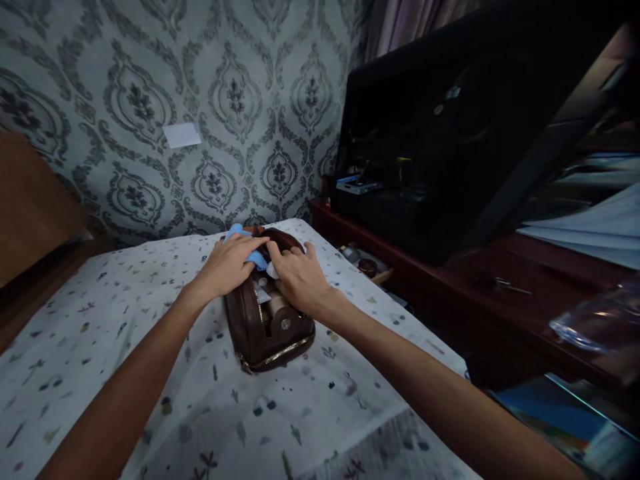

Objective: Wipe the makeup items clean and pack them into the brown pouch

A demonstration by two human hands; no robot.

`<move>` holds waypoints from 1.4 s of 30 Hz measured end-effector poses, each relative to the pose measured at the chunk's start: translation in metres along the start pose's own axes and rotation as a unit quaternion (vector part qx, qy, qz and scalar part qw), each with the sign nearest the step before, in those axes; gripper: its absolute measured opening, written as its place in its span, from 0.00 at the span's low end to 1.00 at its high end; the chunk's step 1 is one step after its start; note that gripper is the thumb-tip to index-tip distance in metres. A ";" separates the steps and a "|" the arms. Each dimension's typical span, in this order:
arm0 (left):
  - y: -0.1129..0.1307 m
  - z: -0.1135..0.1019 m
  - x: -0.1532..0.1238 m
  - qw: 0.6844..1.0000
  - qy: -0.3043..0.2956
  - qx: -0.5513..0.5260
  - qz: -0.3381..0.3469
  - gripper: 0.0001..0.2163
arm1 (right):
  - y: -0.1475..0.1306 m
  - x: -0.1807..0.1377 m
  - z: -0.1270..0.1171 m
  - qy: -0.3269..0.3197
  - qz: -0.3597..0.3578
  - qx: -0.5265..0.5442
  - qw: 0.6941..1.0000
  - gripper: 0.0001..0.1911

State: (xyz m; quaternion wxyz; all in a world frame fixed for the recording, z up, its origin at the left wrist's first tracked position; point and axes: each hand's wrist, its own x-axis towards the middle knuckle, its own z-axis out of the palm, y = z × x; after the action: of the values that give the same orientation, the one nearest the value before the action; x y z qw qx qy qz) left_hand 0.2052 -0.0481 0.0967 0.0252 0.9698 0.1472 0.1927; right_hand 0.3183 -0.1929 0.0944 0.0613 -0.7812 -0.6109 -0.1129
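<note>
A dark brown zip pouch (255, 333) lies open on a bed covered by a white patterned sheet (150, 400). Small bottles and round containers (280, 317) show inside it. My left hand (227, 263) presses on a light blue cloth (257, 259) at the pouch's far end, fingers curled over it. My right hand (297, 277) rests on the pouch's right side, its fingers pinching at the same blue cloth and a small white item beside it.
A dark wooden cabinet (450, 287) stands right of the bed with a large black case (450, 133) and stacked papers (590, 227) on it. Keys (503, 285) lie on its top. Patterned wallpaper (200, 100) is behind; a wooden headboard (30, 200) sits at the left.
</note>
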 end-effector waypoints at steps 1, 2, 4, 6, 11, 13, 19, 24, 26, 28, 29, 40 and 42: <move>-0.001 0.000 -0.001 1.000 -0.005 0.001 0.001 0.27 | 0.000 -0.001 -0.002 0.000 0.009 0.008 1.000 0.27; -0.001 -0.001 -0.001 1.000 -0.010 0.000 0.003 0.26 | 0.000 -0.002 -0.003 0.001 0.017 0.015 1.000 0.25; -0.003 -0.003 -0.002 1.000 -0.017 -0.007 0.006 0.25 | 0.002 -0.002 -0.004 0.007 0.032 0.025 0.999 0.22; -0.004 -0.005 -0.003 1.000 -0.018 -0.018 0.008 0.26 | 0.004 0.000 -0.002 0.006 0.038 0.035 0.999 0.19; -0.009 -0.002 -0.002 0.999 0.001 -0.048 0.020 0.27 | 0.013 0.004 0.004 0.000 0.031 0.054 0.998 0.16; -0.011 0.000 -0.001 0.998 0.010 -0.059 0.027 0.28 | 0.014 0.004 0.005 0.009 0.040 0.060 0.997 0.15; -0.013 0.001 -0.001 0.996 0.016 -0.086 0.033 0.29 | 0.014 0.002 0.007 0.040 0.057 0.091 0.993 0.13; -0.009 0.003 -0.002 0.995 0.031 -0.092 0.015 0.26 | 0.017 -0.005 0.014 0.087 0.001 0.118 0.989 0.12; -0.008 0.004 -0.003 0.994 0.042 -0.099 0.006 0.25 | 0.018 -0.008 0.016 0.108 -0.023 0.133 0.985 0.12; -0.008 0.006 -0.003 0.993 0.051 -0.102 0.003 0.23 | 0.019 -0.010 0.019 0.126 -0.041 0.139 0.981 0.13; -0.008 0.007 -0.003 0.993 0.055 -0.104 0.004 0.22 | 0.019 -0.011 0.020 0.135 -0.048 0.137 0.980 0.13; -0.011 0.004 0.000 0.995 0.028 -0.095 0.016 0.25 | 0.015 -0.008 0.021 0.136 -0.052 0.020 0.989 0.12; -0.012 0.002 0.000 0.995 0.019 -0.097 0.019 0.26 | 0.013 -0.007 0.020 0.133 -0.050 0.009 0.990 0.13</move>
State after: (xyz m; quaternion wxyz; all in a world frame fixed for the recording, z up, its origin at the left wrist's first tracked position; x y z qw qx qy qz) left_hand 0.2028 -0.0361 0.0933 0.1128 0.9617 0.1100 0.2245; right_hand 0.3314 -0.1979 0.0739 0.1433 -0.7274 -0.6363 -0.2131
